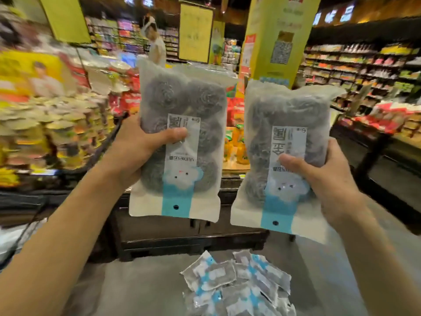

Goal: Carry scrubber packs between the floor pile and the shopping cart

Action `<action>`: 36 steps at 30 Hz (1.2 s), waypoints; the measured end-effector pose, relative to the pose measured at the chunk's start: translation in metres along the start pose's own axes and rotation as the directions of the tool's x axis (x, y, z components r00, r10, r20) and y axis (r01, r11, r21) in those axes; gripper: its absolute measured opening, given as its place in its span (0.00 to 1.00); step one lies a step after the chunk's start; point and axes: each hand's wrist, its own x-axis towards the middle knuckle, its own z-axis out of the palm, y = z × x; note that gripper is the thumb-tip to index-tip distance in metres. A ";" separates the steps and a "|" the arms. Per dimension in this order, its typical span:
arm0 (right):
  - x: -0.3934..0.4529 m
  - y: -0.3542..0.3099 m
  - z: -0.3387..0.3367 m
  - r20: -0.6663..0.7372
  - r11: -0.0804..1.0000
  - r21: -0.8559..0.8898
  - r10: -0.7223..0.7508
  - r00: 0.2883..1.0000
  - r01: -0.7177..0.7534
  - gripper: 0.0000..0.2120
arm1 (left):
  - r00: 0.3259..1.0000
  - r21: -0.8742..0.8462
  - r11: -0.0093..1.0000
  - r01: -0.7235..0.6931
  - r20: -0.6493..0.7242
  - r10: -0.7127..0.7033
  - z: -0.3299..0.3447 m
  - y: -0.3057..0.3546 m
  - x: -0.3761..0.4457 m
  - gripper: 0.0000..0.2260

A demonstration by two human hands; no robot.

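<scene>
My left hand (139, 151) grips a frosted white packet of grey steel-wool scourers (182, 99), held upside down with its blue label strip at the bottom and my thumb across the label. My right hand (328, 179) grips a second, identical packet of scourers (284, 115) the same way, slightly lower and to the right. Both packets are raised in front of me, side by side and apart.
A heap of several similar packets (237, 283) lies on the grey floor below. A dark low display stand (193, 238) is straight ahead, stacked goods (52, 133) to the left, shelves (364, 71) to the right, a yellow pillar (278, 30) and a person (157, 46) behind.
</scene>
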 end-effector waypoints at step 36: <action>0.036 0.039 0.814 0.951 0.971 0.168 -0.115 0.286 -0.168 0.34 | 0.191 0.074 0.987 0.143 -0.981 0.046 -0.584 -0.036 -0.092 0.14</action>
